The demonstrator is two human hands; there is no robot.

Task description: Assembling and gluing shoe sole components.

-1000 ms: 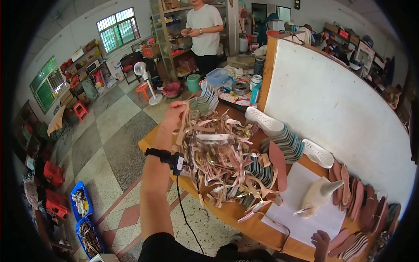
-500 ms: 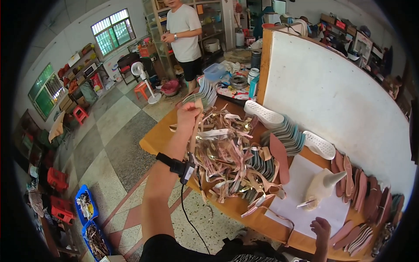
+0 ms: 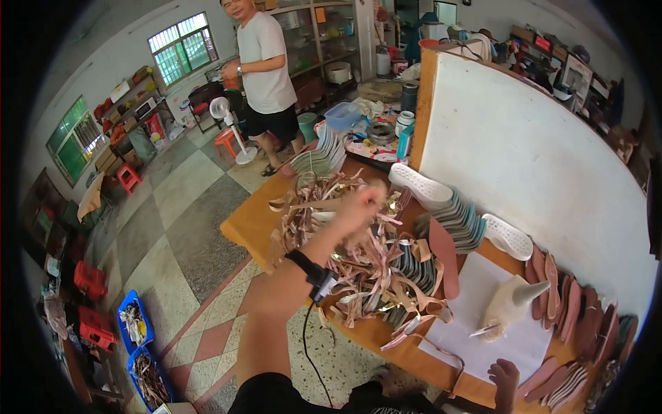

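My left hand (image 3: pixel 365 205) reaches over a heap of pink, tan and metallic shoe straps (image 3: pixel 372 269) on the table. It is smeared by motion, with fingers seemingly curled, and anything in them is hidden. Low at the table's front edge, my right hand (image 3: pixel 504 376) hangs loosely bent with its fingers apart, holding nothing I can see. Near it lies a white sheet (image 3: pixel 448 338). On the sheet rests a cream-coloured rounded object (image 3: pixel 507 310) with a grey cone at one end. A reddish-brown insole (image 3: pixel 443 257) leans beside the strap heap.
Stacked soles (image 3: pixel 460 221) and white perforated soles (image 3: pixel 507 237) line the partition wall (image 3: pixel 524 145). More brown insoles (image 3: pixel 562 293) lie at the right. Across the table stands a person (image 3: pixel 265 69) near a white fan (image 3: pixel 231 127). Blue bins (image 3: pixel 148 372) sit on the floor.
My left hand has swung right and nearer across the strap heap; the strip it pinched upright is no longer raised. The right hand barely moves. The person beyond the table has stepped left.
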